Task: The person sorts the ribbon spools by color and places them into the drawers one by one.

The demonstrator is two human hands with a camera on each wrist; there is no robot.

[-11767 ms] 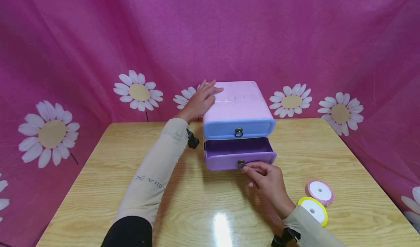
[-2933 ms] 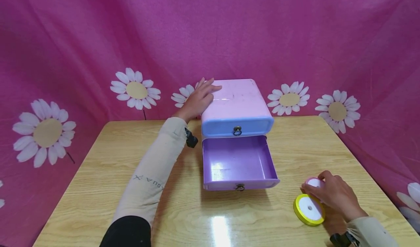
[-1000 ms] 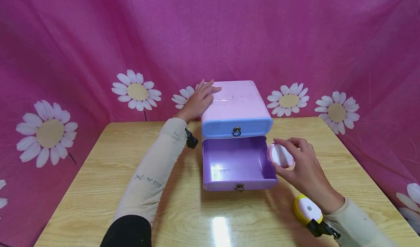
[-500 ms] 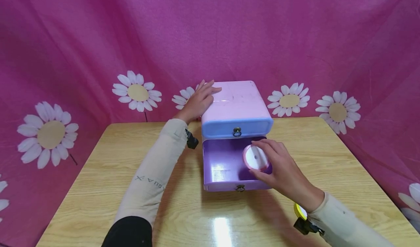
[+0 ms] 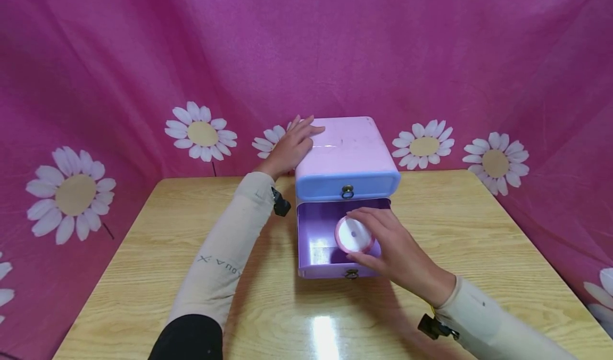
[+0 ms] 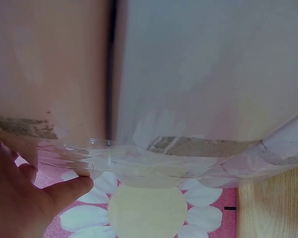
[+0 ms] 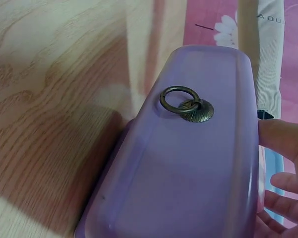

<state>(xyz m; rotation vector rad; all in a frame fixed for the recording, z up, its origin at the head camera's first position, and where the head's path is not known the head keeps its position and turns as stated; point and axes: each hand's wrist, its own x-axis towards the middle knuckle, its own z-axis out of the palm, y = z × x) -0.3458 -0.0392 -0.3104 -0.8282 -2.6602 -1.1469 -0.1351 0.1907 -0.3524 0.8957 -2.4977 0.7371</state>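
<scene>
A small chest of drawers (image 5: 345,144) with a pink top and blue upper drawer stands at the back of the table. Its purple lower drawer (image 5: 316,243) is pulled out. My left hand (image 5: 289,146) rests on the top's left edge, fingers spread; the left wrist view shows its thumb by the side wall. In my right hand (image 5: 390,243) a pink-edged ribbon spool (image 5: 353,234) with a white face is pinched by the rim, over the inside of the drawer. From the right wrist, the drawer front with its ring pull (image 7: 181,101) hides most of the spool.
The second spool, yellow-edged, is almost wholly hidden under my right forearm (image 5: 493,317). The wooden table (image 5: 191,211) runs back to a magenta cloth (image 5: 335,46) printed with daisies.
The purple drawer was pulled further out. The right hand then picked the pink spool off the table and carried it left over the drawer. The left hand has stayed put.
</scene>
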